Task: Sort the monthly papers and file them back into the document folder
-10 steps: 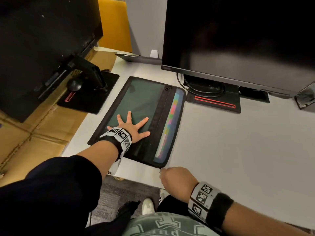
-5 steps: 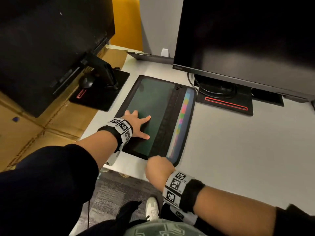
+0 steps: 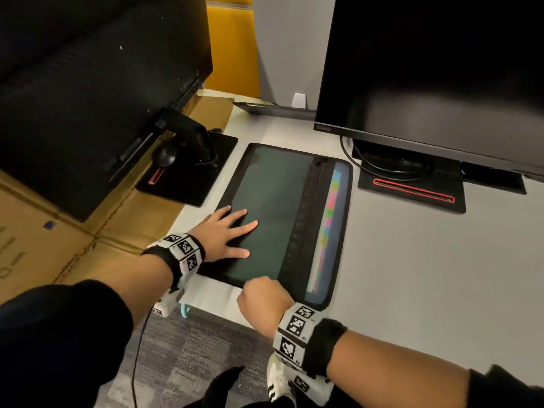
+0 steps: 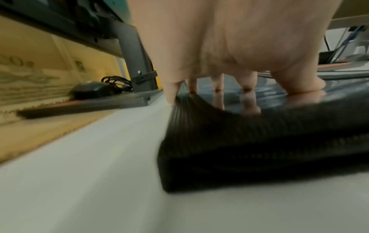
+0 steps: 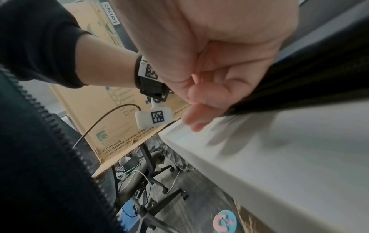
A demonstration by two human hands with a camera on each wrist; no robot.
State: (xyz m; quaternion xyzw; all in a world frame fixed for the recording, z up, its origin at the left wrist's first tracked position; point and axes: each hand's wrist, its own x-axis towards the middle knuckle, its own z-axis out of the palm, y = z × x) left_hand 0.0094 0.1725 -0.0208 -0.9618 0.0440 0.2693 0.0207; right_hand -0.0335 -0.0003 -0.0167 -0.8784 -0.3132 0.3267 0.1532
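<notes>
The document folder (image 3: 270, 216) lies flat on the white desk: dark green panel, black border, a zip band, and a clear strip showing coloured tabs (image 3: 326, 225). My left hand (image 3: 223, 234) rests flat on its left half with fingers spread; in the left wrist view the fingers (image 4: 247, 82) press the glossy cover of the folder (image 4: 259, 149). My right hand (image 3: 262, 298) is curled at the middle of the near edge. In the right wrist view the right hand (image 5: 209, 63) pinches the folder's black edge (image 5: 309, 82); what sits between the fingertips is hidden. No loose papers are visible.
A large monitor (image 3: 426, 69) on a red-striped base (image 3: 412, 187) stands behind the folder at right. A second monitor (image 3: 88, 83) with a mouse (image 3: 166, 156) on its base sits left on cardboard boxes (image 3: 44, 231). The desk's front edge (image 3: 212, 301) is right at the hands.
My right hand has slid left along the folder's near edge, from the right corner to about the middle. The left hand has shifted towards the folder's left side and stays flat.
</notes>
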